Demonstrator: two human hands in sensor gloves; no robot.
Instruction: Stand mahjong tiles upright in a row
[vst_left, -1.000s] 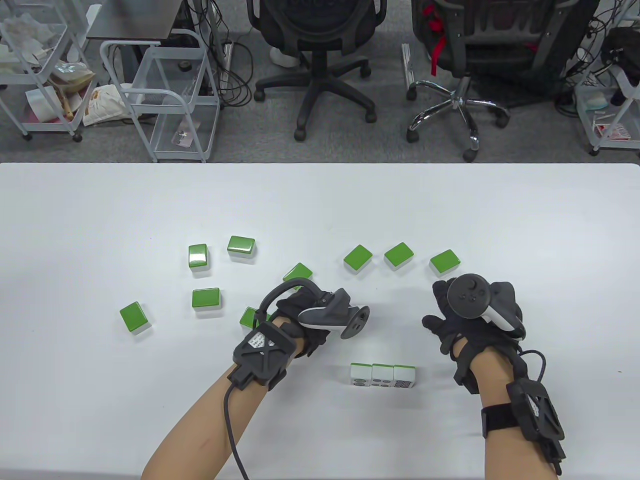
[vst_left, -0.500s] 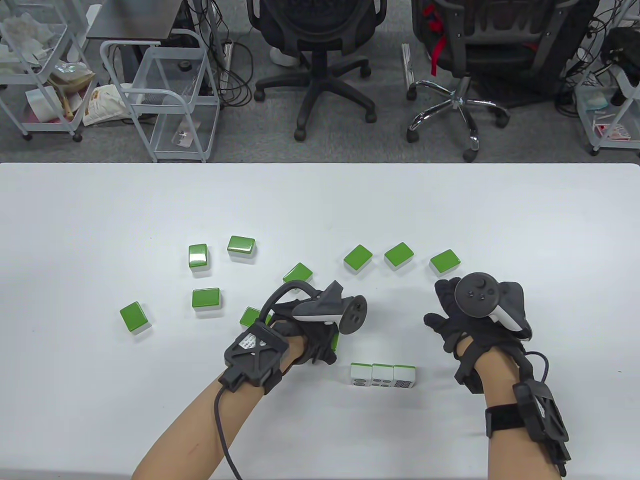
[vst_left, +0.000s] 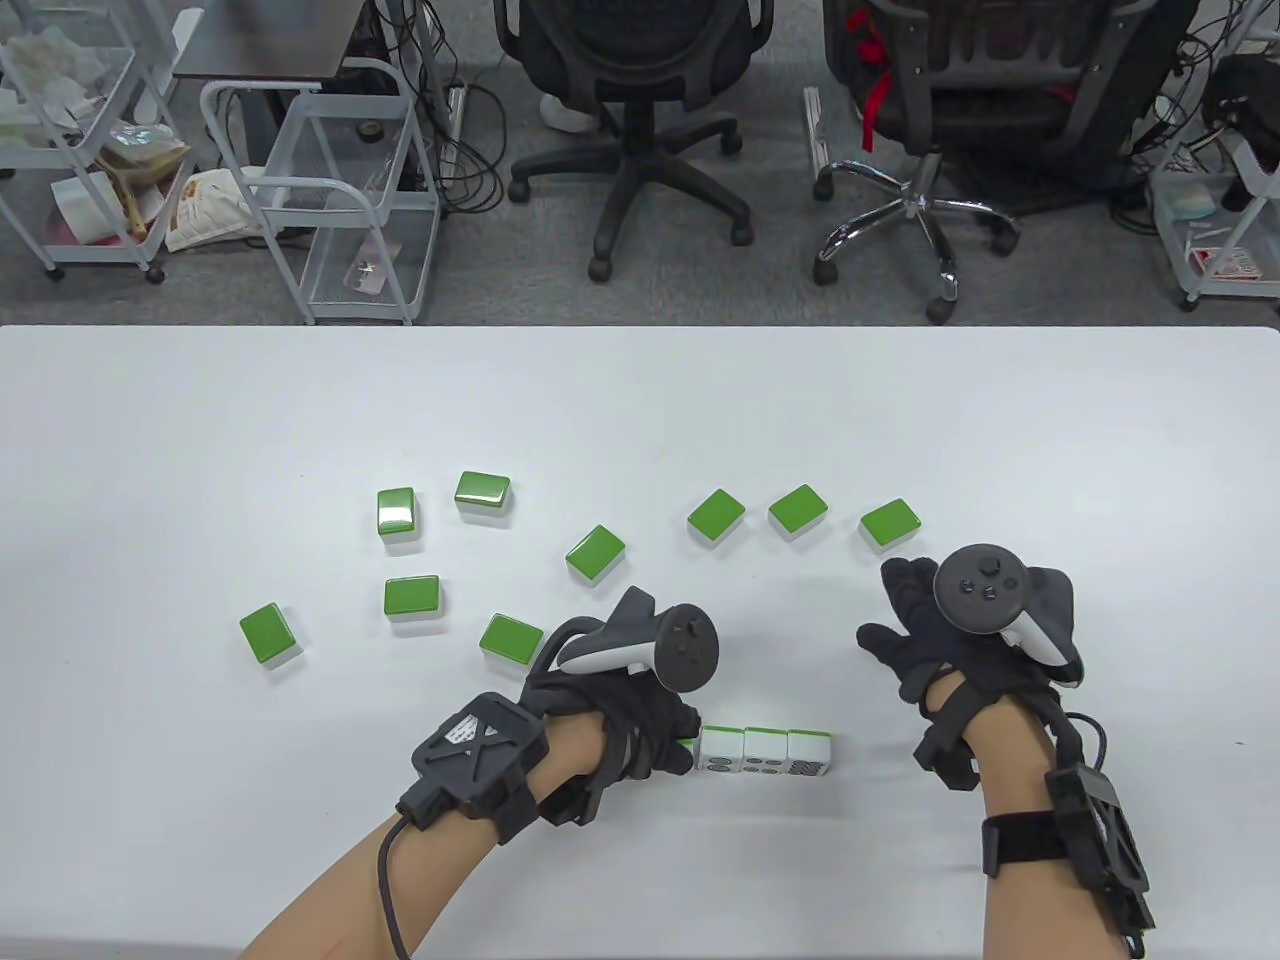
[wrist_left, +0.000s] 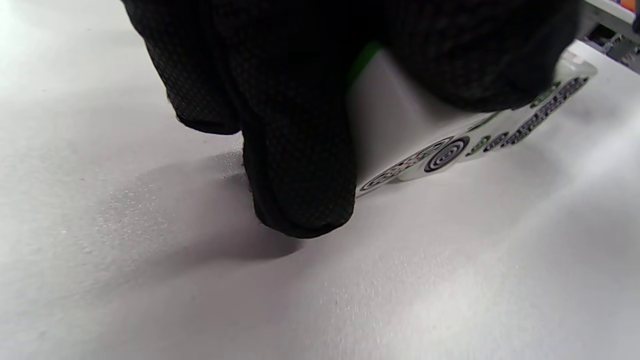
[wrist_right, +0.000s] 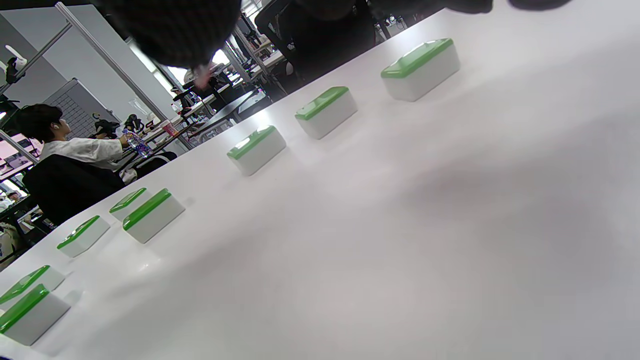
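We hold a green-backed white mahjong tile (wrist_left: 395, 120) upright, pinched in our gloved left hand (vst_left: 640, 735), against the left end of the row of three standing white tiles (vst_left: 766, 751), so it extends the line. Our right hand (vst_left: 960, 650) hovers spread, empty, near the flat green tiles (vst_left: 800, 512).

Nine mahjong tiles (vst_left: 595, 553) lie green-backed on the worktop (vst_left: 640, 400); three upright tiles (vst_left: 766, 752) stand in a row; one tile (wrist_left: 395, 125) is held. Two hands (vst_left: 640, 735).
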